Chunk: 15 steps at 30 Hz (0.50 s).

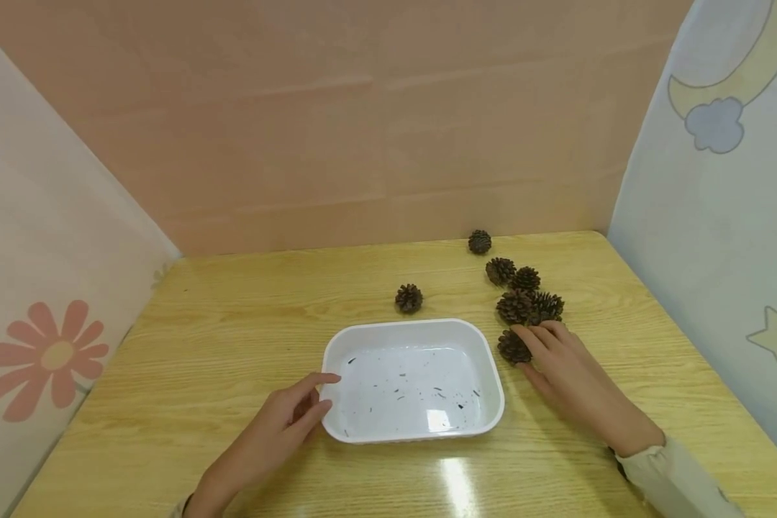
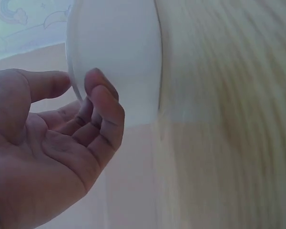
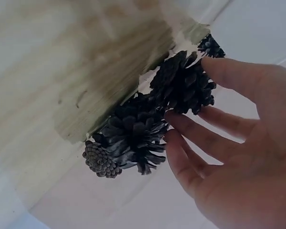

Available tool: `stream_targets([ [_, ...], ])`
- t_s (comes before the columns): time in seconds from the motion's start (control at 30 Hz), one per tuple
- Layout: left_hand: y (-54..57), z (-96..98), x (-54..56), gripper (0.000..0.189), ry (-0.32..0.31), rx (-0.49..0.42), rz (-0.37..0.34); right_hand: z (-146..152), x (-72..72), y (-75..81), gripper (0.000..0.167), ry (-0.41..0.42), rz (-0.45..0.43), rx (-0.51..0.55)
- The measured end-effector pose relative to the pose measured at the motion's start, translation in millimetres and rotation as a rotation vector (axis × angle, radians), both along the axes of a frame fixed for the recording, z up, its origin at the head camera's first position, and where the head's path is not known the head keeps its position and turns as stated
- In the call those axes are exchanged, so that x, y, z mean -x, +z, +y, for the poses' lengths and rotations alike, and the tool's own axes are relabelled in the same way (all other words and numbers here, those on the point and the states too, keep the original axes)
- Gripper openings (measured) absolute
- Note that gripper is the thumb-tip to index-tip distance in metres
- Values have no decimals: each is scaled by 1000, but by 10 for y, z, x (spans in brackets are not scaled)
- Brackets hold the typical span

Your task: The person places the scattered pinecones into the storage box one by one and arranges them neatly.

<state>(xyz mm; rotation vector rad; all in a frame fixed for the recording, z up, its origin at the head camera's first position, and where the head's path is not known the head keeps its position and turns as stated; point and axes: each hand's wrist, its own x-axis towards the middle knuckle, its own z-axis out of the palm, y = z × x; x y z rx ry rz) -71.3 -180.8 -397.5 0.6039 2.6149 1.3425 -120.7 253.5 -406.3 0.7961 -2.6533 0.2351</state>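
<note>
A white rectangular tray (image 1: 388, 363) with several small dark flakes on its bottom sits on the wooden table. At its left end, my left hand (image 1: 285, 417) holds the rim, the index finger reaching over the edge. In the left wrist view the thumb meets the rim and other fingers bend against the outer wall (image 2: 133, 57). To the tray's right, my right hand (image 1: 570, 378) pinches a brown pine cone (image 1: 513, 347) between thumb and fingers. The right wrist view shows this pine cone (image 3: 178, 86) between them, with other pine cones (image 3: 131, 126) close by.
Behind the right hand lie several more pine cones (image 1: 514, 306) in a cluster. One pine cone (image 1: 409, 298) stands alone behind the tray, another (image 1: 480, 242) near the table's back edge. A tan backdrop (image 1: 362, 144) rises behind the table (image 1: 220, 324), with printed cloths at both sides.
</note>
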Motion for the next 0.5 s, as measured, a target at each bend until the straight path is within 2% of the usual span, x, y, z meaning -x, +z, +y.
stream_targets([
  [0.2,-5,6,16,34,-5,-80,-97,-58,123,13,60,-1,40,-16],
  [0.33,-16,9,18,35,12,-126,-154,-100,142,24,57,-12,-10,-13],
  [0.5,-32,3,16,36,10,-182,-214,-134,89,42,58,-36,-97,27],
])
